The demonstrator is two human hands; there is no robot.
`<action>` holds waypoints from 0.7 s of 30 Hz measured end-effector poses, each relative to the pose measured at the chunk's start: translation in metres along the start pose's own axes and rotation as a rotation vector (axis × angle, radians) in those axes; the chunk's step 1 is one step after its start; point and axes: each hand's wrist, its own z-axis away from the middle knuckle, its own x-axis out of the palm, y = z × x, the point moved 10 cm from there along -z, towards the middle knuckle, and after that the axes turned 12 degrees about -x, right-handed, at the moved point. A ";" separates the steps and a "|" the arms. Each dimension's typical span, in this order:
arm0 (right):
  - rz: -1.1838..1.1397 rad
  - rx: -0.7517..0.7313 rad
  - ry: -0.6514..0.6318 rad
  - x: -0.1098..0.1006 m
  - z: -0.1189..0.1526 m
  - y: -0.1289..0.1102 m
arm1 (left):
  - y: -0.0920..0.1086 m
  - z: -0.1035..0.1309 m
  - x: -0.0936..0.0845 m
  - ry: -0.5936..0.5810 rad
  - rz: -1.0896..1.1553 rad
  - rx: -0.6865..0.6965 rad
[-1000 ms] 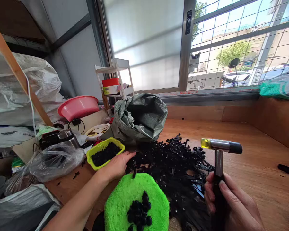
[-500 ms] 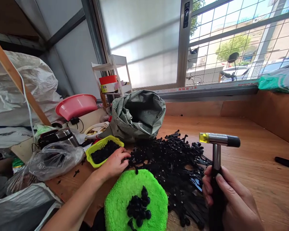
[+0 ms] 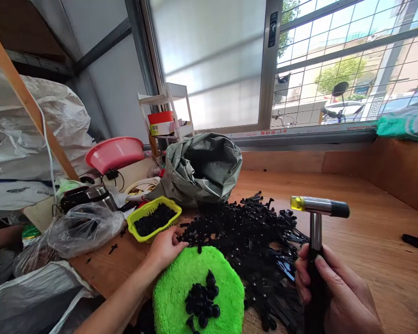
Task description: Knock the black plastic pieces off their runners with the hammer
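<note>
My right hand (image 3: 337, 283) is wrapped around the dark handle of a small mallet (image 3: 320, 206), which I hold upright. Its metal head has a yellow face on the left and a black one on the right. My left hand (image 3: 167, 248) rests at the left edge of a heap of small black plastic parts (image 3: 237, 227), its fingers curled together; what they hold, if anything, is hidden. Just below that hand lies a fuzzy bright green pad (image 3: 170, 297). A cluster of black round-headed pieces (image 3: 200, 299) sits on the pad.
A yellow-green basket (image 3: 176, 217) of black pieces stands beside my left hand. Behind the heap is an open grey-green woven sack (image 3: 181, 178). Clear plastic bags (image 3: 87, 227), a pink basin (image 3: 116, 155) and a white rack (image 3: 174, 111) crowd the left. A dark object (image 3: 416, 242) lies far right.
My left hand's fingers have drawn in from a looser spread at the heap's edge. My right hand still holds the mallet up. The whole view has shifted slightly.
</note>
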 end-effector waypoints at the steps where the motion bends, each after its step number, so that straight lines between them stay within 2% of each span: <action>1: -0.005 0.005 -0.014 -0.001 -0.001 0.002 | -0.001 -0.002 0.002 -0.020 0.090 -0.006; 3: -0.029 0.021 -0.052 -0.002 -0.004 0.008 | -0.001 -0.005 0.001 -0.029 0.191 -0.007; 6: -0.054 0.022 -0.088 -0.003 -0.006 0.010 | 0.007 -0.003 -0.014 -0.004 0.279 0.035; 9: -0.047 0.022 -0.066 0.000 -0.006 0.005 | 0.023 0.008 -0.038 0.015 0.367 0.126; 11: -0.036 0.035 -0.005 0.001 -0.006 0.001 | 0.035 0.020 -0.048 0.024 0.309 0.209; 13: -0.021 0.053 0.057 0.000 -0.005 -0.002 | 0.047 0.033 -0.044 -0.003 0.164 0.296; 17: -0.003 0.061 0.067 0.003 -0.003 -0.006 | 0.058 0.058 -0.015 -0.120 -0.020 0.472; 21: 0.030 0.056 0.041 0.002 -0.002 -0.007 | 0.052 0.067 -0.003 -0.099 -0.039 0.475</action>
